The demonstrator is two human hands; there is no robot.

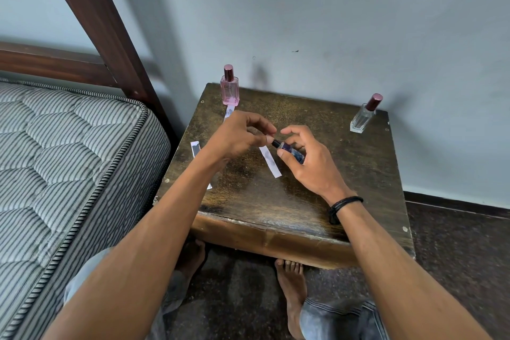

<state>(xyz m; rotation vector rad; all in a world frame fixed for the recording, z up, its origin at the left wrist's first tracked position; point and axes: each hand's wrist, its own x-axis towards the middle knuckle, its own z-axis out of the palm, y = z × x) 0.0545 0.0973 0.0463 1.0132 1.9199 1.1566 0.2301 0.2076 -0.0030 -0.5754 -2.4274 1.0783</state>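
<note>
My right hand (306,157) grips a small dark blue perfume bottle (291,150), tilted with its top toward the left, above the wooden table (276,201). My left hand (240,135) pinches the bottle's dark cap (275,143) between thumb and fingertips. A white paper strip (271,164) lies on the table just below the bottle. Another strip (195,148) lies at the table's left edge, partly under my left forearm. A third strip (229,112) lies in front of the pink bottle.
A pink perfume bottle (229,87) stands at the table's back left corner, a clear one (364,116) with a dark red cap at the back right. A striped mattress (69,160) and dark bed frame (91,22) lie to the left. The wall is close behind.
</note>
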